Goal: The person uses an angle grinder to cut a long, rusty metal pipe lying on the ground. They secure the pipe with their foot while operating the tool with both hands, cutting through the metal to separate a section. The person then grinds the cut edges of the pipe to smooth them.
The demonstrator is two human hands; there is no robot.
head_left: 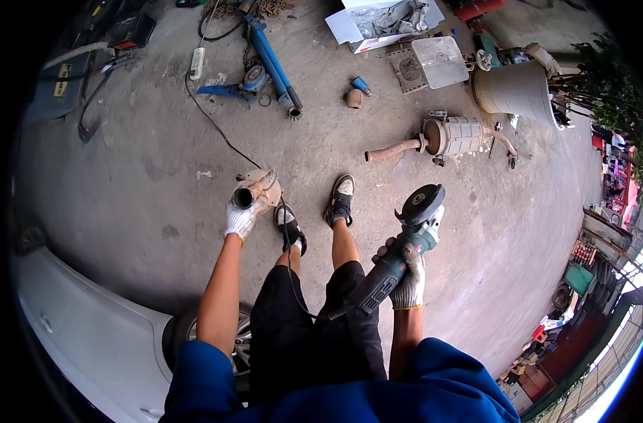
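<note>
- On the concrete floor (159,169) ahead, a rusty exhaust section (454,136) with a ribbed middle lies to the right, pipes running out at both ends
- Nearer the middle, a small blue cylinder (361,86) lies just beside a short brown cylinder (354,98)
- Farther up are a blue jack (266,55), a white power strip (196,63) and an open white box (342,27) with crumpled grey stuff in it
- A pale bin (515,92) stands at upper right, near leafy branches (610,99)
- A white car (88,324) takes up the lower left, its wheel (244,342) close by the person's left arm
- A dark cord (222,132) trails from the strip toward the hands, then hangs across the left shoe (291,229) and leg to the grinder's tail
- The gloved left hand (241,220) is closed around a rusty pipe piece (268,187), held up off the floor, open round end showing
- The gloved right hand (409,278) is wrapped round the body of a green and black angle grinder (419,243), disc end up and away
- The left fingers are largely hidden by the pipe piece; part of the right palm is behind the grinder
- The clutter at the far right is bent by the lens and hard to make out
</note>
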